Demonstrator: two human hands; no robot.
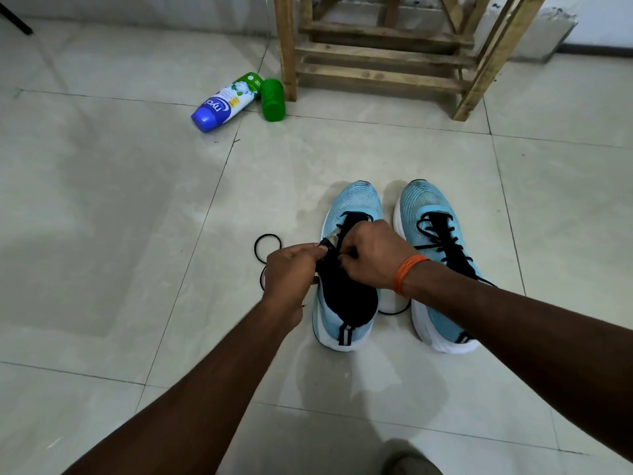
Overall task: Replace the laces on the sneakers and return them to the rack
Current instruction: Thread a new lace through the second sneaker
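Two light-blue sneakers stand side by side on the tiled floor, toes pointing away from me. The right sneaker (pixel 432 255) has a black lace threaded through its eyelets. Over the left sneaker (pixel 352 204), my left hand (pixel 291 269) pinches the edge of the dark tongue at the eyelet row. My right hand (pixel 373 253), with an orange band on the wrist, is curled on the lace at the eyelets. A loose black lace (pixel 267 248) loops on the floor left of that shoe. The wooden rack (pixel 380 53) stands beyond.
A white and blue bottle (pixel 222 102) lies on its side by the rack's left leg, with a green cap (pixel 273 99) next to it. Open tile floor stretches to the left. A dark stand leg (pixel 15 20) shows at the top left corner.
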